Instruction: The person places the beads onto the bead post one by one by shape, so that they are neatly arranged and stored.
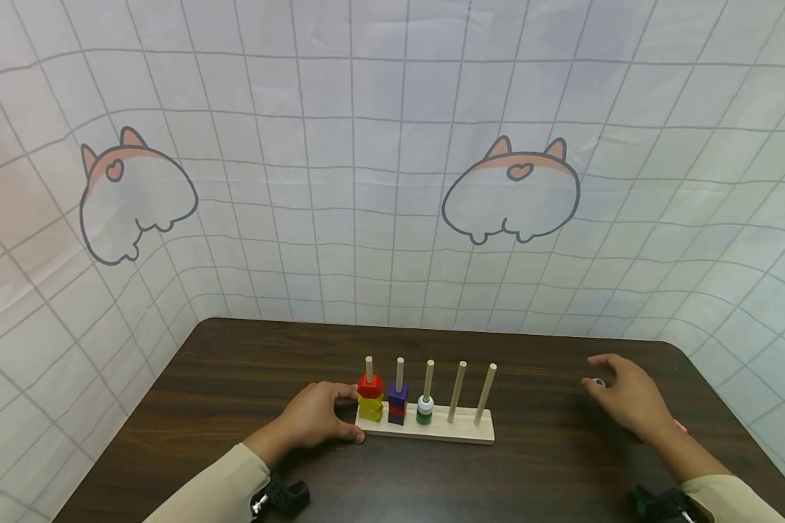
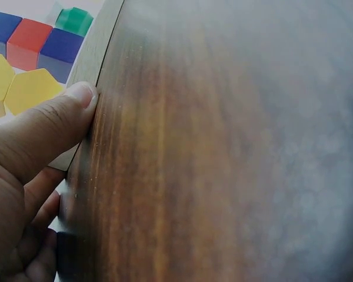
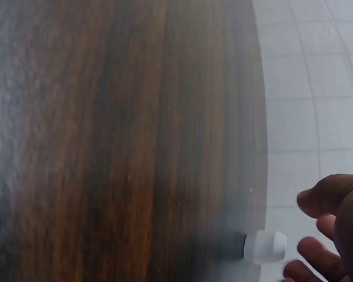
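A pale wooden peg board (image 1: 432, 431) with several upright pegs stands on the table. My left hand (image 1: 315, 415) grips its left end, the thumb (image 2: 76, 103) on the near edge. The leftmost peg carries a red piece (image 1: 369, 386) over yellow pieces (image 1: 370, 408). Blue and red blocks (image 1: 397, 404) are stacked beside them, then a white bead (image 1: 425, 405) above a green piece (image 1: 424, 418). The two right pegs are bare. At the right, my right hand (image 1: 630, 396) has thumb and fingers spread near a loose white bead (image 3: 266, 245), apart from it.
The dark wood table (image 1: 497, 479) has rounded back corners and meets a gridded white cloth (image 1: 392, 276) behind and at the sides. A small pink thing (image 1: 680, 426) shows beside the right wrist, mostly hidden. Dark wrist devices (image 1: 286, 497) are worn below the sleeves.
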Action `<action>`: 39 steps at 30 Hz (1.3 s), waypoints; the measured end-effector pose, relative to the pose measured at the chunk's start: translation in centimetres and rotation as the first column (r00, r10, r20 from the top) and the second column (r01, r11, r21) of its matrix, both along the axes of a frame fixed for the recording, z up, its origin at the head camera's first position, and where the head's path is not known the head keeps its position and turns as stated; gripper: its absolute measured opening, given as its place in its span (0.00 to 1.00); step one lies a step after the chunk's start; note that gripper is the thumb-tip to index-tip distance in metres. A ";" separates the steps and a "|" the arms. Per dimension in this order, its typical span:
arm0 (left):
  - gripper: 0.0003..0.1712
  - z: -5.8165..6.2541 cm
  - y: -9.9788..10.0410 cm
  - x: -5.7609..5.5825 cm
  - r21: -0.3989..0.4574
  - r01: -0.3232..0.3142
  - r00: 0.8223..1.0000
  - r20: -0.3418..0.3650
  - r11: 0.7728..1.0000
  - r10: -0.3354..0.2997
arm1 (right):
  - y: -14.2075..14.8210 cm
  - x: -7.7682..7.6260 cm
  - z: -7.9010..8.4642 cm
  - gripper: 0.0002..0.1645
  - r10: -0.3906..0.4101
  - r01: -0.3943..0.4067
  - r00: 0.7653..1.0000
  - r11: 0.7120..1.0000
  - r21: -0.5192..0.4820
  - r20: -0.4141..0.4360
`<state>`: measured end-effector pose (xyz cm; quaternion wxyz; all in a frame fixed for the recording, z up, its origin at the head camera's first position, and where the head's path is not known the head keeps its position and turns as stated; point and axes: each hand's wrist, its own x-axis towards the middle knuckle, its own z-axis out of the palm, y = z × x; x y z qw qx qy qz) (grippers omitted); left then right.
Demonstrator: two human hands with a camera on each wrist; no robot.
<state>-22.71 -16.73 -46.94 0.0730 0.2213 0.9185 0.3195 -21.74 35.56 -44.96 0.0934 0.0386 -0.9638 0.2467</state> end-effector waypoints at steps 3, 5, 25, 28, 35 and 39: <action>0.40 0.0 0.0 0.0 0.001 -0.003 1.000 0.003 1.000 0.003 | 0.4 0.1 -0.1 0.27 -0.008 0.007 0.999 1.000 0.008 0.044; 0.40 -0.1 0.0 0.0 -0.001 -0.006 1.000 0.004 1.000 0.006 | 0.5 0.1 -0.1 0.27 -0.006 0.006 0.998 1.000 0.010 0.067; 0.39 0.0 -0.1 0.0 -0.002 -0.017 1.000 0.019 1.000 0.017 | -0.4 -1.0 -0.4 0.16 -0.010 0.009 0.996 1.000 0.017 0.090; 0.39 0.1 0.0 0.1 0.000 -0.018 1.000 0.023 1.000 0.018 | -0.6 -1.2 -0.4 0.16 -0.002 0.001 0.996 1.000 0.013 0.084; 0.39 0.1 0.1 0.0 0.004 -0.009 1.000 0.023 1.000 0.009 | -1.9 -1.0 -0.1 0.19 0.010 -0.008 0.997 1.000 -0.023 0.071; 0.40 -0.1 0.0 0.0 0.002 -0.006 1.000 0.021 1.000 0.006 | -3.0 -0.8 0.5 0.17 0.033 -0.032 0.998 0.999 -0.028 0.045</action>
